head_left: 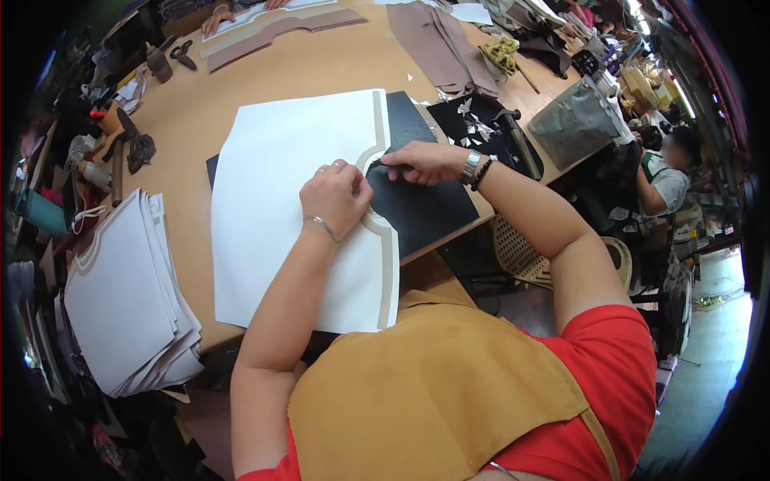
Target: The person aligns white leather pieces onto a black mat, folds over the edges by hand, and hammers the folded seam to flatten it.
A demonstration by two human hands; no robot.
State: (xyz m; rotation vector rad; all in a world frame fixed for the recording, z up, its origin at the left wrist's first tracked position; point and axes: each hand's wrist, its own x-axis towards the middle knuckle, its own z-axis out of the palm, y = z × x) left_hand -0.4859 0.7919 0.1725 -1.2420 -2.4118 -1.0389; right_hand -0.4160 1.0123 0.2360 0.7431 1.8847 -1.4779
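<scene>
We seemingly work the sheet edge (387, 276); left fingers (351, 179) together, right fingers (401, 155) clamped on a tool (407, 167); next calls for steadiness.

Dark scissors (185, 57) beside brown bottle (160, 66); grey bin (574, 122); woven chair (515, 253).

One view, taken from the wearer's head by the left lens of a side-by-side pair. Aimed steeply down and forward across the surface (186, 144). Apron (433, 393) caught nearest, lower centre; left hand (337, 192) and right hand (425, 163) framed farther off, near centre. Floor (710, 385) taken in, lower right. Straight edges bowed, corners blackened by the fisheye.
</scene>
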